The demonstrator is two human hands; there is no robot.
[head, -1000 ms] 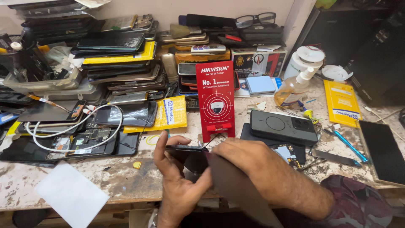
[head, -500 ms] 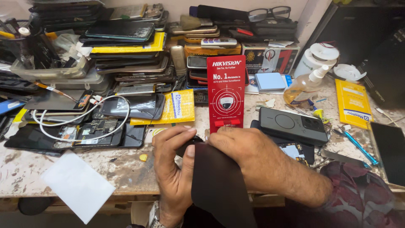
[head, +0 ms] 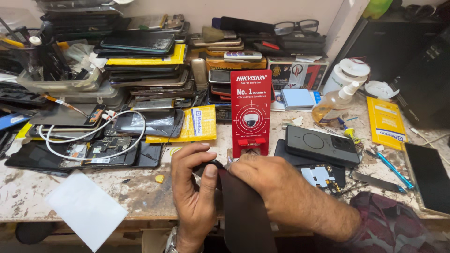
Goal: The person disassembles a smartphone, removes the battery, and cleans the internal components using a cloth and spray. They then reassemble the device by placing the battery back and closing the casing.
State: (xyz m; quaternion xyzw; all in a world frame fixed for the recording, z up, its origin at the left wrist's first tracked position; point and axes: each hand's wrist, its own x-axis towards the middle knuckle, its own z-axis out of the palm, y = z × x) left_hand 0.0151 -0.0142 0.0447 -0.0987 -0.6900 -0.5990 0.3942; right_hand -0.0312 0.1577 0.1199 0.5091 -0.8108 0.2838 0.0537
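Observation:
A dark flat phone panel lies lengthwise under both my hands at the front edge of the worn workbench. My left hand grips the panel's left side, with the thumb on its top corner. My right hand presses down on the panel's upper end, fingers closed on it; a small metal tip seems to show between the hands. Just behind my hands stands a red phone stand.
A grey phone back and an opened phone lie right of my hands. Stacked phones, a white cable, yellow packets, a spray bottle, a white sheet and a blue tool crowd the bench.
The view has tipped slightly downward and closer. My hands keep their hold on the dark panel, shifting a little on its upper end.

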